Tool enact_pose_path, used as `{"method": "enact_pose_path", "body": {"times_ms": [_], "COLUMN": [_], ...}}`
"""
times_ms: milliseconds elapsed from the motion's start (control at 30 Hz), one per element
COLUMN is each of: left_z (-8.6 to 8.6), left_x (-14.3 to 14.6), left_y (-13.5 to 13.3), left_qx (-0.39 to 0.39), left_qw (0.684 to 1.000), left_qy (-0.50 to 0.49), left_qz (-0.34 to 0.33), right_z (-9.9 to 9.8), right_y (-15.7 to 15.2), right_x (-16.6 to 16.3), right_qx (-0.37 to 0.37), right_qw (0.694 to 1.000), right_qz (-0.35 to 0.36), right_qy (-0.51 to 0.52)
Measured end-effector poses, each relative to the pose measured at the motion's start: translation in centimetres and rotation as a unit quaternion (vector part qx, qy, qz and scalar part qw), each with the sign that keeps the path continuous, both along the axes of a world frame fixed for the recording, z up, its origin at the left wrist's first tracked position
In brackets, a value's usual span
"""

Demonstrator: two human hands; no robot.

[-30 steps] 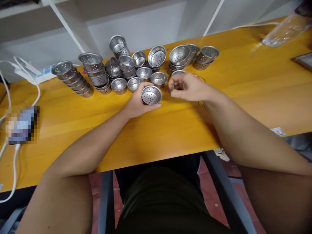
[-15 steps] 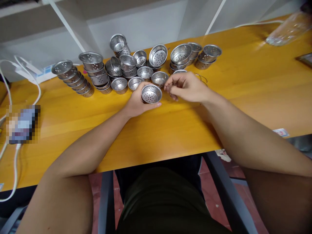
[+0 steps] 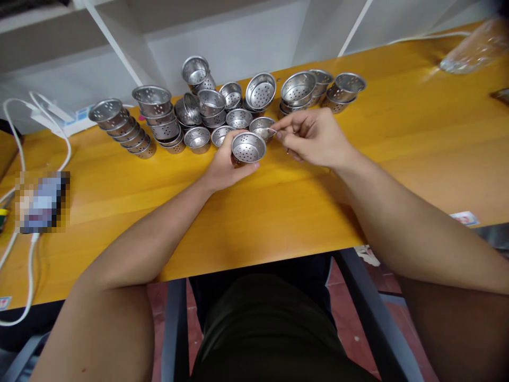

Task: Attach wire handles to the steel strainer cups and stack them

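My left hand [image 3: 225, 167] is wrapped round a perforated metal strainer basket [image 3: 248, 148], its open mouth tilted toward me. Just right of that basket, my right hand [image 3: 308, 138] pinches a thin wire [image 3: 272, 130] between thumb and forefinger. Only a short end of the wire shows past the fingertips; the rest is hidden by the hand. Behind both hands sits another small strainer basket [image 3: 261, 127], with one more [image 3: 198, 139] farther left on the table.
Stacked strainer baskets [image 3: 153, 101] line the back of the wooden table [image 3: 254, 223]. A phone [image 3: 42, 201] with white cables [image 3: 31, 276] lies at the left. A clear plastic bottle [image 3: 471, 50] lies at the far right. Shelf panels [image 3: 238, 42] rise behind.
My right hand has turned slightly, and a thin wire end now shows at its fingertips. My left hand still holds the basket, lifted slightly. The whole view has shifted a little.
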State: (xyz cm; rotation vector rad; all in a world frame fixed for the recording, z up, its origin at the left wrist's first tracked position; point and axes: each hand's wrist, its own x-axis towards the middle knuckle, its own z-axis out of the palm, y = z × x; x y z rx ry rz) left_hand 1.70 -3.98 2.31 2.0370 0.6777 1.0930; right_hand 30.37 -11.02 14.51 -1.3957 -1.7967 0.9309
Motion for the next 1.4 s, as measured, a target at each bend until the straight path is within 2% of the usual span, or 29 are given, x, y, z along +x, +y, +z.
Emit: {"method": "enact_pose_path", "body": {"times_ms": [167,367,667,933,1200,1300,1400], "left_z": [0.1,1.1,1.6,1.6,1.5,1.4,1.4], "left_x": [0.5,0.3,0.3,0.4,0.4,0.4,0.3], "left_y": [-0.2,-0.7,-1.2,-1.2,-1.2,-1.1,-1.0], "left_qx": [-0.025,-0.038,-0.052,-0.028,-0.049,-0.043,-0.026], "left_qw": [0.999,0.998,0.997,0.998,0.998,0.997,0.998], "left_qy": [-0.032,-0.019,-0.007,-0.003,0.0,-0.004,0.003], "left_qz": [-0.024,-0.05,-0.061,-0.05,-0.05,-0.058,-0.061], "right_z": [-0.3,-0.7,-0.4,-0.4,-0.3,-0.9,-2.3], "right_y": [-0.3,-1.0,-0.8,-0.9,-1.1,-0.8,0.0], "right_x": [-0.7,-1.5,-1.9,-1.7,-1.7,-1.6,-1.5], "right_qx": [0.05,0.081,0.057,0.064,0.055,0.068,0.118], "right_qw": [0.998,0.991,0.99,0.992,0.99,0.99,0.991], "right_qz": [-0.023,-0.011,-0.015,-0.018,-0.009,0.0,0.013], "right_qy": [-0.039,-0.101,-0.129,-0.104,-0.133,-0.122,-0.064]}}
